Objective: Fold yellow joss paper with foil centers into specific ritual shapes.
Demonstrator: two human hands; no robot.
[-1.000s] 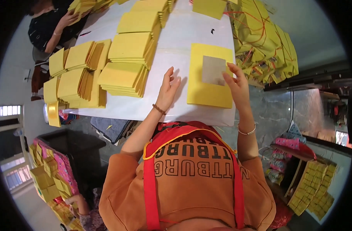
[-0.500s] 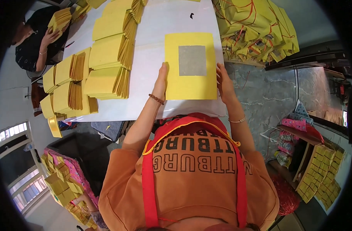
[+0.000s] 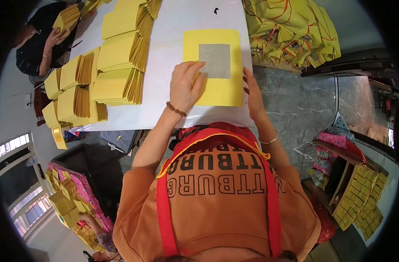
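A yellow paper sheet (image 3: 221,89) with a silver foil square (image 3: 215,60) at its middle lies on the white table (image 3: 164,65) in front of me. My left hand (image 3: 185,85) rests flat on the sheet's left part, fingertips touching the foil's lower left corner. My right hand (image 3: 253,91) presses the sheet's right edge near the table's corner. Neither hand lifts the sheet.
Stacks of folded yellow paper (image 3: 116,65) fill the table's left side. A heap of bundled yellow paper tied with red string (image 3: 291,32) lies at the upper right. Another person (image 3: 44,37) handles paper at the far left. Boxes of yellow packs (image 3: 359,192) stand at the right.
My left hand has moved from the sheet's left edge onto the sheet, up to the foil square. My right hand stays at the right edge.
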